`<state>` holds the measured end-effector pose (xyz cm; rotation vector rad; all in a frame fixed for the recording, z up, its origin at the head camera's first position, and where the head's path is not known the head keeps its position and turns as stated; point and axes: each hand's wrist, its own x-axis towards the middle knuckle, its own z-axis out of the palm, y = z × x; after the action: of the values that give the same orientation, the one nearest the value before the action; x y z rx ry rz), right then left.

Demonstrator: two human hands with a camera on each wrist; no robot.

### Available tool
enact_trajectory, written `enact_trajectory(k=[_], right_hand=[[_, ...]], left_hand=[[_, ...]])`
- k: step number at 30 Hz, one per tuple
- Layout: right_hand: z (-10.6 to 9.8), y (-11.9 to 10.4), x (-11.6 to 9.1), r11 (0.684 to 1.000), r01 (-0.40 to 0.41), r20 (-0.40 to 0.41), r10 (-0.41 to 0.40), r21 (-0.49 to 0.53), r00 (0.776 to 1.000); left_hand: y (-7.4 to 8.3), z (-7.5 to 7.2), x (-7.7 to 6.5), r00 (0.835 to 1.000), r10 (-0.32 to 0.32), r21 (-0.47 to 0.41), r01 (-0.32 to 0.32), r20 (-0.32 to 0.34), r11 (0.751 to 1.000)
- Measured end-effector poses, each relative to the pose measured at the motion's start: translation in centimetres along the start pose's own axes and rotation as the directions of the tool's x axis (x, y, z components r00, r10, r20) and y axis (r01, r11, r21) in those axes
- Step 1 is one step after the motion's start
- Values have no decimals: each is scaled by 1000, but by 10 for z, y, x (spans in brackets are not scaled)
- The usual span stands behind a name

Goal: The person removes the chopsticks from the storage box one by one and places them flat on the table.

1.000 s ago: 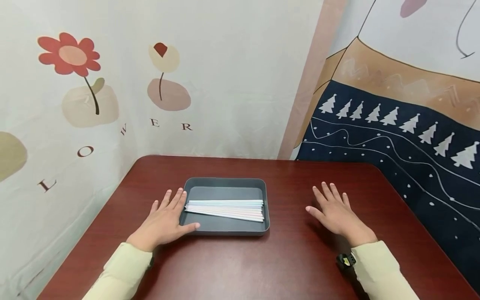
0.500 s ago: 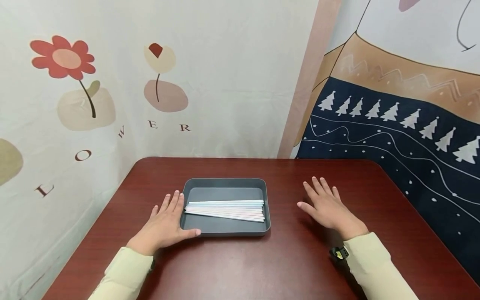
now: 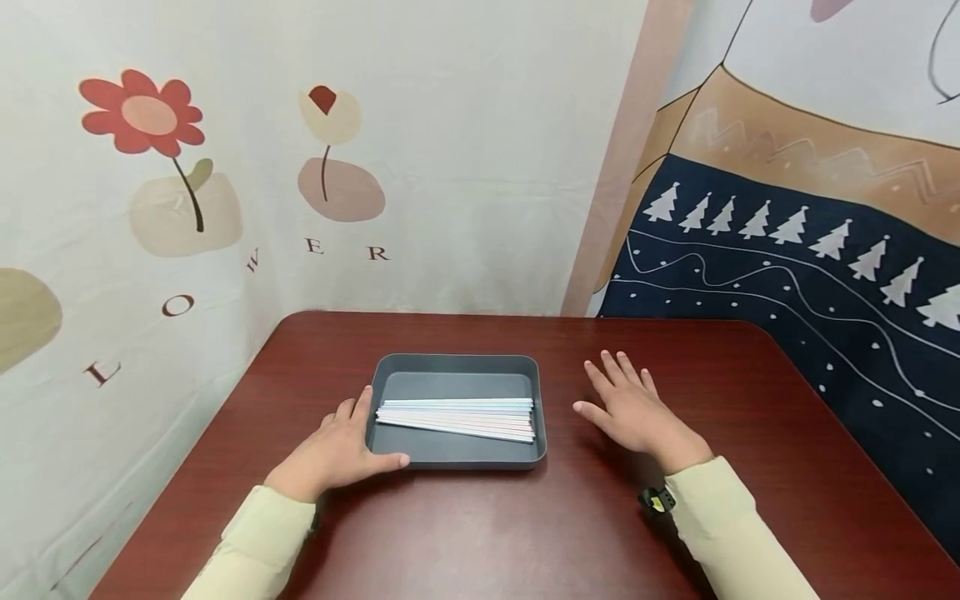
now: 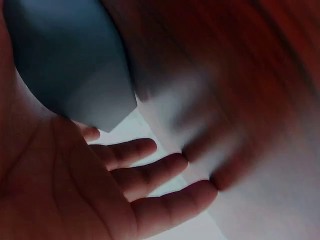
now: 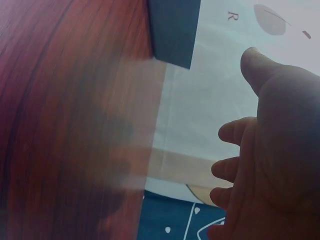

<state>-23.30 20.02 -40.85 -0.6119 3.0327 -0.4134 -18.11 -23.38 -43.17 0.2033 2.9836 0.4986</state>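
A dark grey rectangular tray sits on the table, and a bundle of long, thin, pale sticks or straws lies across it. My left hand is at the tray's left side, its index finger along the left wall and the thumb at the front left corner. In the left wrist view, the fingers extend fairly straight beside the tray's outer wall. To the right of the tray, my right hand hovers over the table with fingers spread, holding nothing; the right wrist view shows the tray's end beyond its thumb.
The dark red wooden table reaches back to a pale wall hanging with printed flowers and letters. A navy cloth with white trees hangs at the right. A black watch-like band is at the right wrist.
My right hand has moved left, closer to the tray. My left hand's fingers have bent somewhat and drawn in against the tray's left side. The view has shifted slightly.
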Motion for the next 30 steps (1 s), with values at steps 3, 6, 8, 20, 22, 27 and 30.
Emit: enact_trajectory(k=[3,6,8,20,22,27,30], right_hand=[[1,-5,3,1000,13,0,-13,12,1000],[-1,-10,7,999,28,3,-28,17,1000],[-4,-13,11,998,54,-1,-54,32,999],[-2,-38,62,926,304,-14,-309,222,951],[-3,-42,69,916,308,-3,-318,257,948],[-7,-54,86,903,252,117,-309,349,944],[-5,-61,96,897,210,195,-303,389,933]], left_hand=[[-1,-1,0,1000,-13,15,13,7,1000],[-1,-2,0,1000,-7,28,7,13,1000],[-1,-3,0,1000,-3,31,2,14,1000],[1,0,2,1000,9,55,-11,27,998],[2,0,2,1000,10,53,-11,28,999],[1,0,3,999,6,51,-7,31,999],[0,0,3,1000,1,52,-2,31,999]])
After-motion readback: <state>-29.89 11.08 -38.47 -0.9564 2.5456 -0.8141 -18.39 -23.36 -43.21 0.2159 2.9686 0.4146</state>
